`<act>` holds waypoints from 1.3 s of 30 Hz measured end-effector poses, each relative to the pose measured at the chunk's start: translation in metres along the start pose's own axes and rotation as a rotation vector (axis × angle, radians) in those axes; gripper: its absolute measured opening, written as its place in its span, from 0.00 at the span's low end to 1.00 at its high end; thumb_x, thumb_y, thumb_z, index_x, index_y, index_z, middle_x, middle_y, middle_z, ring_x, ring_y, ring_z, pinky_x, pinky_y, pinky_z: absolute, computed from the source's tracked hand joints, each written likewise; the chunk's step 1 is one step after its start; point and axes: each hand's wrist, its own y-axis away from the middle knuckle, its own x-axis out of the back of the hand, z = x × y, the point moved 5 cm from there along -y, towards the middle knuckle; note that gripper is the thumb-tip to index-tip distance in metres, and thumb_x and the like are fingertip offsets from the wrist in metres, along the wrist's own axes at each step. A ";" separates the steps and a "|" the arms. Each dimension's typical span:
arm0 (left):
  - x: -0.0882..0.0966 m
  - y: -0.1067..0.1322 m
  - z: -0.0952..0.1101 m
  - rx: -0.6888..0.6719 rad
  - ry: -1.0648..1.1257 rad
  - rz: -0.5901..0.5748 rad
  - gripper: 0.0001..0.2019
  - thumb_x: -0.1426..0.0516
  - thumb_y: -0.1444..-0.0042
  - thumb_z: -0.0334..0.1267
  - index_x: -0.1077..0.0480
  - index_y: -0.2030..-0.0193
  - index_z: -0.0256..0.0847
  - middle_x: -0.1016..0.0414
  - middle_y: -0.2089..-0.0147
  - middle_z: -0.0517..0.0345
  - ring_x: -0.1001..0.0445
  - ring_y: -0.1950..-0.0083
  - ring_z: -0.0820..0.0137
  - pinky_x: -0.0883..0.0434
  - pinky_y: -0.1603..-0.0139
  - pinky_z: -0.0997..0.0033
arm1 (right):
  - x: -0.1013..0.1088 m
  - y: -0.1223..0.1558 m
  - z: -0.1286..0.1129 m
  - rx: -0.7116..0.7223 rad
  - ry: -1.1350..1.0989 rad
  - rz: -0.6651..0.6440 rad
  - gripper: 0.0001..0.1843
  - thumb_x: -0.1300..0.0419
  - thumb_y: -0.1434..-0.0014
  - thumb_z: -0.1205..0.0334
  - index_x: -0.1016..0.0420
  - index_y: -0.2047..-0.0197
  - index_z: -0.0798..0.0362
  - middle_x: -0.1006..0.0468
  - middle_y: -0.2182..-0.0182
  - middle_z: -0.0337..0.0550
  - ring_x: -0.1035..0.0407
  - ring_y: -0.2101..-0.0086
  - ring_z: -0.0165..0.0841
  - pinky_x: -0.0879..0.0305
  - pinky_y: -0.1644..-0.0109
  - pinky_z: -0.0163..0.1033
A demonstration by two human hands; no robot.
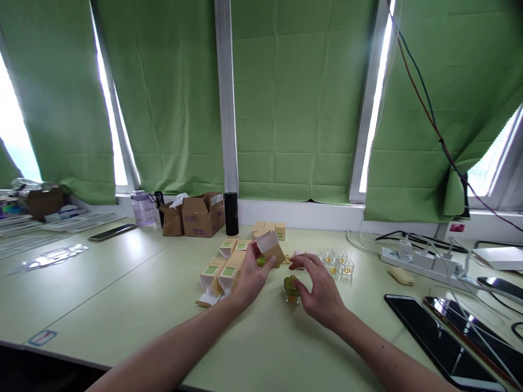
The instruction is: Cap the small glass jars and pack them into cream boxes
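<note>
Grasping it between thumb and fingers, our left hand [248, 277] is holding a small open kraft carton [273, 247], tilting it so that its pale inside is showing. Our right hand [321, 286] is curving its fingers around the near side of a green-lidded jar [291, 284], with the thumb at the lid; we cannot tell whether it is gripping the jar or merely touching it. That jar is standing upright on the pale table [245, 348], nearer to us than the carton and a little to its right.

At our near right, two dark-screened touchscreen devices [441, 340] are lying side by side, with a white cable crossing one of them. Just left of our left hand, kraft cartons with green labels [211, 272] are lying in rows, the nearest one showing an open flap. Beyond our right hand, clear cups with yellow centres [337, 263] are sitting in a cluster, and a beige oblong item [401, 275] is resting near a white power strip [412, 259] carrying plugs.

Farther back, more kraft cartons [265, 226] are standing together. Along the wall, we are seeing a black cylinder [231, 214], a cardboard box [200, 218] and a purple-tinted bottle [143, 208]; behind them all, green blinds [302, 98] are covering the windows.
</note>
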 end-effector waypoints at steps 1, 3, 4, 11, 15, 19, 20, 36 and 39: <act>0.001 -0.001 -0.003 0.021 0.002 0.004 0.26 0.34 0.43 0.44 0.38 0.43 0.40 0.25 0.45 0.45 0.24 0.46 0.59 0.26 0.46 0.56 | -0.002 -0.001 0.002 -0.036 0.042 -0.045 0.23 0.41 0.42 0.70 0.31 0.43 0.47 0.19 0.51 0.47 0.31 0.43 0.46 0.30 0.41 0.55; 0.003 -0.002 -0.008 0.049 -0.010 0.018 0.26 0.34 0.44 0.42 0.38 0.42 0.40 0.25 0.45 0.46 0.24 0.44 0.58 0.26 0.45 0.56 | -0.006 -0.002 0.005 -0.084 0.114 -0.145 0.25 0.39 0.44 0.69 0.31 0.43 0.47 0.19 0.51 0.47 0.32 0.43 0.46 0.30 0.43 0.53; 0.004 -0.003 -0.010 0.053 -0.021 0.026 0.27 0.33 0.45 0.41 0.38 0.42 0.41 0.25 0.45 0.46 0.24 0.44 0.58 0.26 0.45 0.55 | -0.008 -0.001 0.005 -0.099 0.146 -0.194 0.27 0.37 0.46 0.68 0.32 0.43 0.47 0.20 0.51 0.46 0.33 0.43 0.46 0.31 0.43 0.52; 0.004 -0.004 -0.018 0.017 -0.125 0.032 0.24 0.33 0.48 0.36 0.33 0.45 0.40 0.24 0.47 0.48 0.25 0.46 0.58 0.28 0.44 0.55 | -0.010 -0.001 0.016 -0.222 0.319 -0.267 0.26 0.36 0.48 0.68 0.31 0.45 0.47 0.19 0.53 0.45 0.29 0.49 0.43 0.34 0.51 0.44; 0.001 -0.002 -0.015 0.004 -0.184 -0.031 0.22 0.32 0.50 0.33 0.30 0.49 0.41 0.22 0.52 0.50 0.24 0.50 0.58 0.28 0.46 0.55 | -0.005 -0.005 0.027 -0.287 0.392 -0.265 0.23 0.36 0.46 0.67 0.30 0.47 0.47 0.19 0.54 0.45 0.29 0.51 0.42 0.37 0.55 0.41; -0.003 0.001 -0.017 0.041 -0.251 -0.103 0.24 0.33 0.53 0.29 0.30 0.48 0.40 0.21 0.52 0.49 0.24 0.50 0.56 0.28 0.45 0.53 | -0.002 -0.008 0.033 -0.299 0.456 -0.304 0.21 0.35 0.47 0.67 0.27 0.49 0.49 0.19 0.54 0.47 0.30 0.49 0.44 0.38 0.56 0.41; -0.004 0.002 -0.018 0.050 -0.274 -0.128 0.24 0.34 0.54 0.28 0.30 0.48 0.40 0.21 0.51 0.49 0.24 0.49 0.56 0.28 0.45 0.52 | -0.002 -0.008 0.034 -0.308 0.464 -0.310 0.20 0.35 0.47 0.66 0.27 0.49 0.49 0.19 0.55 0.47 0.30 0.49 0.44 0.38 0.57 0.41; -0.005 0.009 0.016 -0.268 -0.287 -0.128 0.10 0.38 0.44 0.32 0.27 0.56 0.45 0.28 0.45 0.49 0.29 0.39 0.57 0.31 0.37 0.52 | -0.003 -0.009 0.045 -0.395 0.526 -0.349 0.24 0.36 0.45 0.61 0.27 0.44 0.45 0.17 0.56 0.46 0.24 0.54 0.45 0.40 0.62 0.39; -0.008 0.012 0.020 -0.268 -0.341 -0.154 0.03 0.39 0.43 0.32 0.24 0.64 0.44 0.27 0.44 0.48 0.30 0.37 0.54 0.31 0.37 0.51 | -0.003 -0.008 0.043 -0.386 0.537 -0.350 0.24 0.36 0.45 0.61 0.27 0.44 0.45 0.17 0.56 0.46 0.24 0.54 0.45 0.41 0.62 0.39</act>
